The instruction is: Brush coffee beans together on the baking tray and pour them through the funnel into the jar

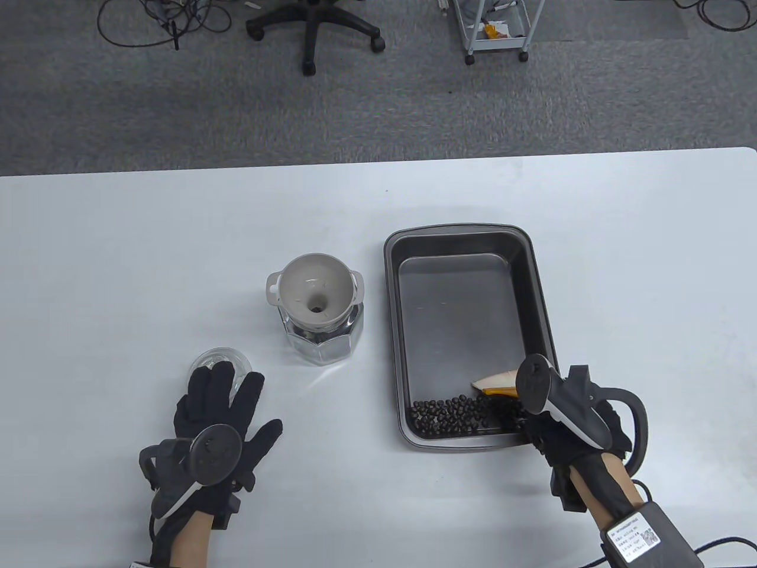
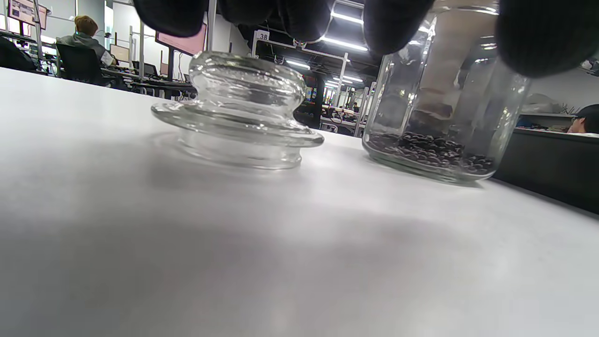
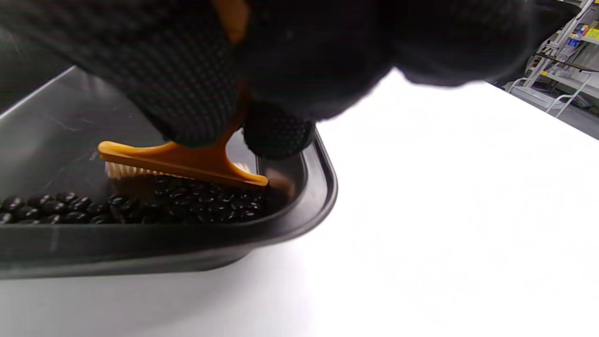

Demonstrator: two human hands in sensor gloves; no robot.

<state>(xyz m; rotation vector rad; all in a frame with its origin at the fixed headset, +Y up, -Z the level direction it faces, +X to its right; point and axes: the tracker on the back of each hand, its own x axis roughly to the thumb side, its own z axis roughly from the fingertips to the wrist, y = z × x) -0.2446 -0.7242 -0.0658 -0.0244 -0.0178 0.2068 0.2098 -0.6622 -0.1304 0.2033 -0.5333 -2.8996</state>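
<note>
Orange brush: the brush [image 3: 182, 161] has an orange back with pale bristles facing down, and it stands in the near right corner of the baking tray [image 1: 535, 284], bristles on the beans.
Right grip: the right hand [image 1: 559, 438] has its fingers curled round the brush handle, holding it firmly.
Left grip: the left hand [image 1: 216, 414] lies flat on the desk [image 1: 118, 266] with fingers straight and spread, holding nothing; its fingertips are just beside the glass lid [image 2: 238, 110].
Beans: the coffee beans [image 1: 458, 412] lie in a band along the tray's near wall, from near the left corner to under the brush.
Step in hand: brushing together, and by my judgement nearly done, since the rest of the tray floor looks bare.
Tray axis: its long axis runs away from the person, short walls near and far.
Jar: the jar [image 1: 322, 340] stands left of the tray, apart from it, with the funnel [image 1: 313, 290] seated in its mouth, opening up; some beans already sit in its bottom.
Next move: likely gather the band into one corner, set the brush down, then lift the tray and tip that corner over the funnel, slowly so nothing spills past the rim.
</note>
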